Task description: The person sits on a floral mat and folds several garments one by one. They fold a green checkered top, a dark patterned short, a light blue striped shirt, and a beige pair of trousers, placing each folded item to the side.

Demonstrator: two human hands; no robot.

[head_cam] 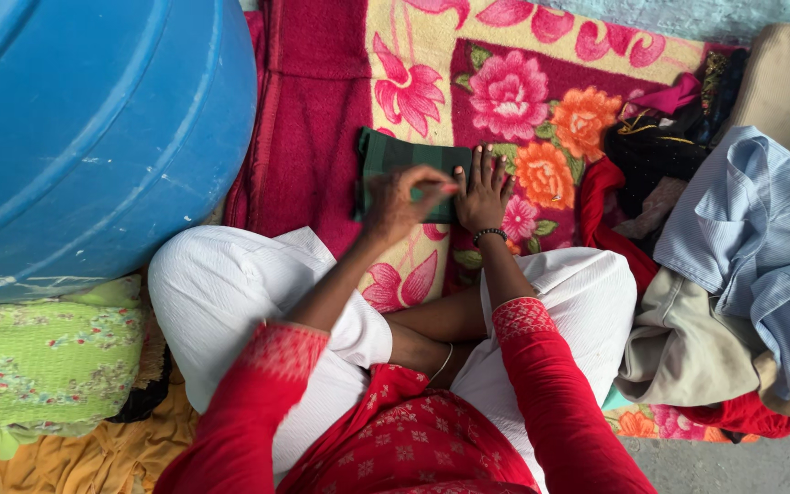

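Both hands work a folded dark green cloth (401,172) lying on the floral blanket (541,101), near its middle. Left hand (401,203) hovers over the cloth's lower edge with fingers curled, its grip pinching the fabric. Right hand (483,190) presses flat, fingers spread, on the cloth's right edge. Piled clothes (742,274) cover the blanket's right edge; a blue barrel (84,128) stands left

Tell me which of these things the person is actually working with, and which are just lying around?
In hand:
- folded green cloth, pressed flat by the right hand and touched by the left hand
- flowered blanket beneath it

Lying about:
- blue barrel
- pile of clothes with a light blue shirt
- green patterned cloth
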